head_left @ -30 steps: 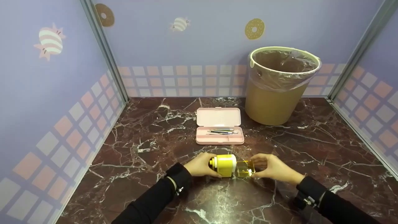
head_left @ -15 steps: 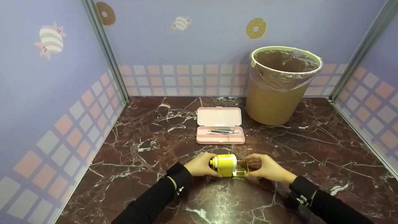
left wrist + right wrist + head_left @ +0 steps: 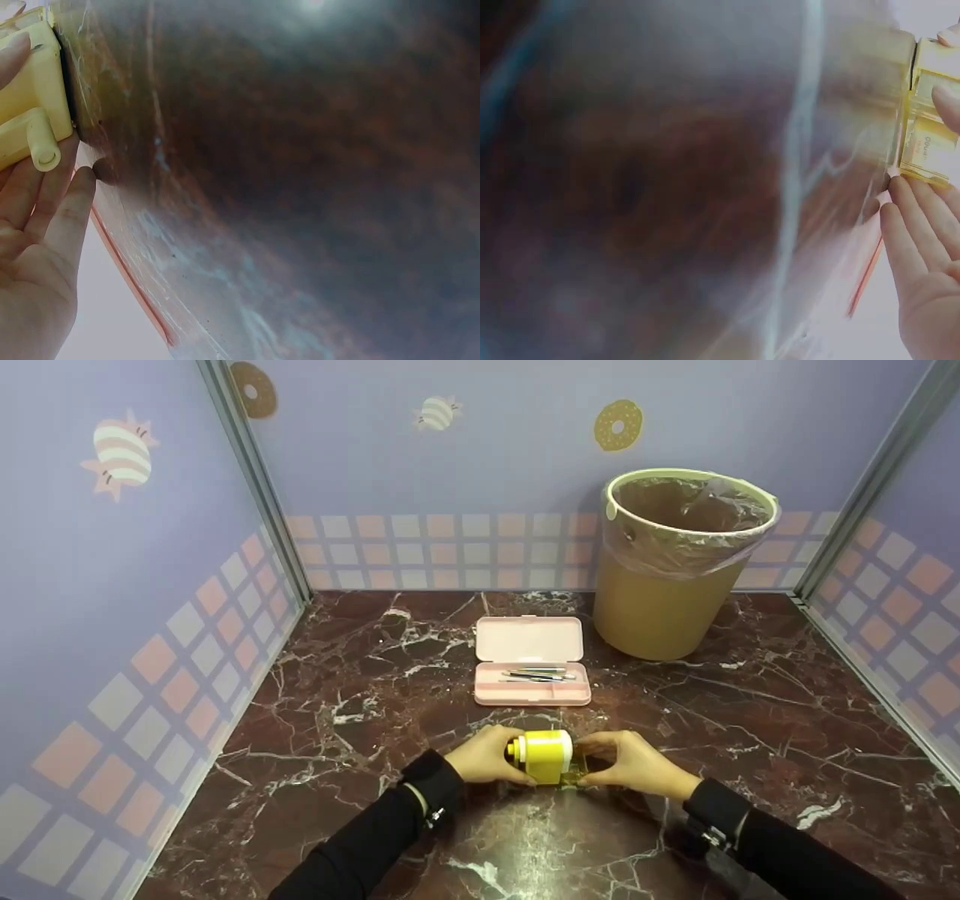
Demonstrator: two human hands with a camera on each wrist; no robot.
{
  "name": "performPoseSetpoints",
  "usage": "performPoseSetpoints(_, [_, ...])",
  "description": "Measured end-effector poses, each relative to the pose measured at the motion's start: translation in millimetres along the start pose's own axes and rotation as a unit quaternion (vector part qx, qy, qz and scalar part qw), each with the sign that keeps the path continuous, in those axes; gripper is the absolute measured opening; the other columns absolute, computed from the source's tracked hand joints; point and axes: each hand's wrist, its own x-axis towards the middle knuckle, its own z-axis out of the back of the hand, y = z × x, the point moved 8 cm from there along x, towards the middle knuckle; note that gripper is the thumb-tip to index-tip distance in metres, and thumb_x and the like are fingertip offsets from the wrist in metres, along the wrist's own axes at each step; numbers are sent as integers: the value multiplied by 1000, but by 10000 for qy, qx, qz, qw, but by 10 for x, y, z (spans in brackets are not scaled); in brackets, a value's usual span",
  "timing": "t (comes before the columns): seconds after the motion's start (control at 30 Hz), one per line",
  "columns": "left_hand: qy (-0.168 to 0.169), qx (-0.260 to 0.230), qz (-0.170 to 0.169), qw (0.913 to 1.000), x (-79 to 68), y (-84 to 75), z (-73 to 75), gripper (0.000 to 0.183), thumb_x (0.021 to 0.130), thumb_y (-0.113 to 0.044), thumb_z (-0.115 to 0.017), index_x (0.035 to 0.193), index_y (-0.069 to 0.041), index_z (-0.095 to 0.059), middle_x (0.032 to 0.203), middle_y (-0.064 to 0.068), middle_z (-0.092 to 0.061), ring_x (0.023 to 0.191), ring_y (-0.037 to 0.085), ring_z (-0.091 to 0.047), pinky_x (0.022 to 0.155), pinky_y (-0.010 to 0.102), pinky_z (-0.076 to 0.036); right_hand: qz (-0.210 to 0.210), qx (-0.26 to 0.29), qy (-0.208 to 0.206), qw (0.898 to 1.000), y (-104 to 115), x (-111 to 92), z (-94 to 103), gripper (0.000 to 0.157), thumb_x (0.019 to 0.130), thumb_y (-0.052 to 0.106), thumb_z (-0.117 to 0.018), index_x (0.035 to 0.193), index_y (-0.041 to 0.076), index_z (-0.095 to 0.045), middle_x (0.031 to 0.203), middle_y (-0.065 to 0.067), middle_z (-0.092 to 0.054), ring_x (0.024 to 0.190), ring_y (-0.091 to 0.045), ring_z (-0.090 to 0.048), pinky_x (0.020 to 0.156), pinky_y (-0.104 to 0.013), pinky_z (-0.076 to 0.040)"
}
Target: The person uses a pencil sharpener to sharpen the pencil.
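A yellow hand-crank pencil sharpener (image 3: 546,759) lies on its side on the marble top in the head view. My left hand (image 3: 482,757) grips its crank end, thumb in front and fingers behind. The crank handle (image 3: 43,142) shows in the left wrist view. At the white-rimmed right end sits a clear yellowish shavings drawer (image 3: 576,771), mostly inside the body. My right hand (image 3: 637,765) pinches the drawer's outer end between thumb and fingers. In the right wrist view the clear drawer (image 3: 928,146) stands close above the fingers.
Behind the hands an open pink pencil case (image 3: 499,696) holds several pens or pencils. A tan trash bin (image 3: 651,615) with a plastic liner stands at the back right. Patterned panels (image 3: 450,472) enclose the dark red marble surface (image 3: 360,660).
My right hand has moved left, sliding the clear drawer into the pencil sharpener, so less of it shows. The left hand and sharpener have stayed nearly still.
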Motion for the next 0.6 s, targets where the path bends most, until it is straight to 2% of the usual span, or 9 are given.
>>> performPoseSetpoints(0.27, [-15,32,-34,10000,9,-10,-10,48,70,-27,-94,107,-6,-71,100,6,-77,81,4,-60,80,21,-52,-60,117,32,9999,23,79,-60,60,78,24,-88,128,-2,-65,123,-18,-74,112,-32,-72,100,-40,-57])
performPoseSetpoints(0.6, [48,-4,113,9999,18,-5,-6,50,70,-27,-94,109,-6,-71,100,6,-77,81,3,-60,80,21,-53,-41,356,58,9993,58,162,-105,57,77,21,-89,125,-1,-67,121,-16,-75,111,-26,-74,98,-32,-58])
